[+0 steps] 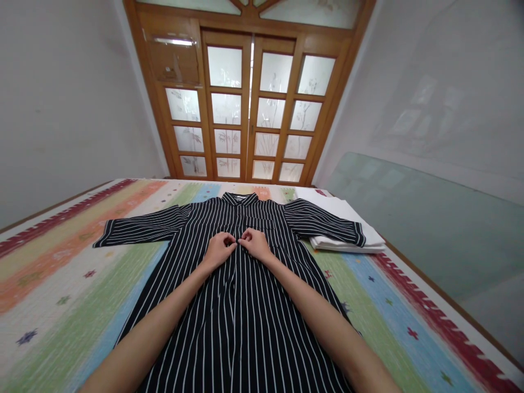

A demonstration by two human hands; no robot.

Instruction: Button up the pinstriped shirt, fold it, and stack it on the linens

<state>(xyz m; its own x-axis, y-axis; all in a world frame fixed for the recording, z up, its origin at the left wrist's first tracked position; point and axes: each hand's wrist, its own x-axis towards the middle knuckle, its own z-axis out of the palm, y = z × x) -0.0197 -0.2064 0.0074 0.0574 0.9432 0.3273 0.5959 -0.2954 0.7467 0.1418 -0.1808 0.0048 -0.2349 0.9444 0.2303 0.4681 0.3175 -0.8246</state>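
A black shirt (213,322) with white stripes lies spread out face up, its collar (240,198) at the far end and both sleeves stretched sideways. My left hand (221,248) and my right hand (254,243) meet at the front placket, around chest height. Thumb and forefinger of each hand are pinched together on the placket edge, their tips nearly touching. Whether a button sits between them is too small to make out. A chest pocket (260,224) shows just beyond my right hand.
The shirt rests on a colourful striped bed cover (73,278). Folded white cloth (347,218) lies under the right sleeve's end. A pale green panel (429,218) leans along the right wall. Wooden doors with glass panes (248,109) stand beyond the far edge.
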